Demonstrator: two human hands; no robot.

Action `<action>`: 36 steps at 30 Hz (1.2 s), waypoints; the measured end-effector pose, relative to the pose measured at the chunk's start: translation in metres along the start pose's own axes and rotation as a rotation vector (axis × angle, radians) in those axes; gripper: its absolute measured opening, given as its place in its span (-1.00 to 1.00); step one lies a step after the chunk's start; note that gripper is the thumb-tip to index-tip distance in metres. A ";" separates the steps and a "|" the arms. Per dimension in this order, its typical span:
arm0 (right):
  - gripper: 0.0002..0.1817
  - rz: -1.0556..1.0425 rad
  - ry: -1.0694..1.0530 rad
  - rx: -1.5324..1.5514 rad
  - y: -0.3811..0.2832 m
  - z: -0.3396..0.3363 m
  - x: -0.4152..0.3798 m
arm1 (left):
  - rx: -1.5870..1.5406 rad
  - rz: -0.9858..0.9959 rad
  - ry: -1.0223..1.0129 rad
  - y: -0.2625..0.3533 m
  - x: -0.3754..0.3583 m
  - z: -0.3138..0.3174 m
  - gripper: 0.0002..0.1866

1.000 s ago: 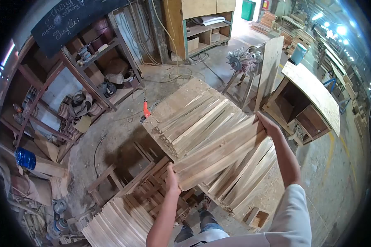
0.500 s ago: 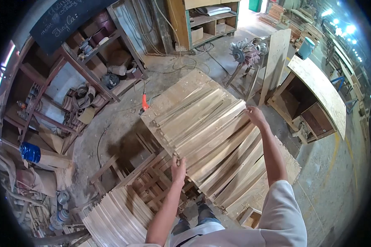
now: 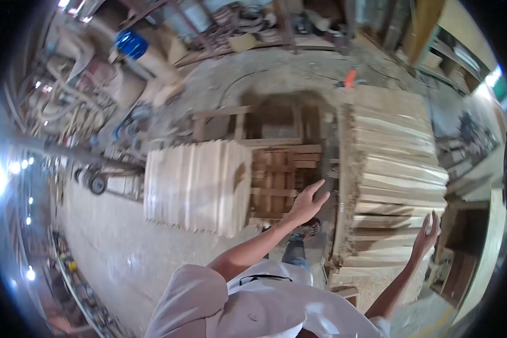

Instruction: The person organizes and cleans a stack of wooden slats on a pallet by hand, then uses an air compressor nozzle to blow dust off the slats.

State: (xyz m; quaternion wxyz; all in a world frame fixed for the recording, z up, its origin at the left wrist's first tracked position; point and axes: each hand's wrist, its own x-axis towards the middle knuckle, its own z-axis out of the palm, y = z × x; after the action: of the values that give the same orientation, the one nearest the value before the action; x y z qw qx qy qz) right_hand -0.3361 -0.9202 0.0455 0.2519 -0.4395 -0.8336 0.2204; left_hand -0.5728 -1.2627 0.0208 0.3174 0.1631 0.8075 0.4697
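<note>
The whole view has turned toward the second stack, and both hands have come off the wood strips; the handled strips now lie unheld with the others.

The desk [image 3: 390, 100] carries wood strips [image 3: 397, 183] side by side across its top, their ends uneven. A second stack of strips [image 3: 194, 186] stands well apart from the desk — slatted wooden frames [image 3: 275, 183] lie between the two.

Containers, by size: the shelving [image 3: 316, 41] holds coiled and rounded items [image 3: 245, 17]. The open cabinet [image 3: 493, 236], beyond the desk, has a dark compartment whose contents cannot be told. The blue container [image 3: 131, 43] does not show its contents. The small wooden box [image 3: 346, 292] at the desk's near end is partly hidden, its contents indistinct.

The left hand [image 3: 307, 205] is empty, thumb and fingers apart, in the gap beside the desk. The right hand [image 3: 426, 236] also has its fingers apart, at the strips' outer ends — contact cannot be confirmed. A red-orange object [image 3: 350, 78] is beside the desk's far corner.
</note>
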 end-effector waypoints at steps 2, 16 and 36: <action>-0.59 -0.010 -0.006 0.140 -0.033 0.016 -0.046 | -0.029 -0.035 0.034 -0.019 -0.027 -0.030 -0.31; -0.60 0.087 -0.842 0.714 -0.307 0.152 -0.324 | -0.243 -0.134 0.272 -0.195 -0.178 -0.228 -0.51; -0.22 0.588 0.495 1.339 -0.111 -0.155 -0.506 | -0.350 0.747 -0.762 0.068 -0.401 0.134 -0.40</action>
State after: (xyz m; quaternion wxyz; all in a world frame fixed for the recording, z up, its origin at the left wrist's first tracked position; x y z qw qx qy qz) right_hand -0.0642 -1.3821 0.1167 0.5741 -0.4334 -0.2908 0.6309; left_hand -0.1870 -1.3665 0.1755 0.4210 0.5414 0.4331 0.5849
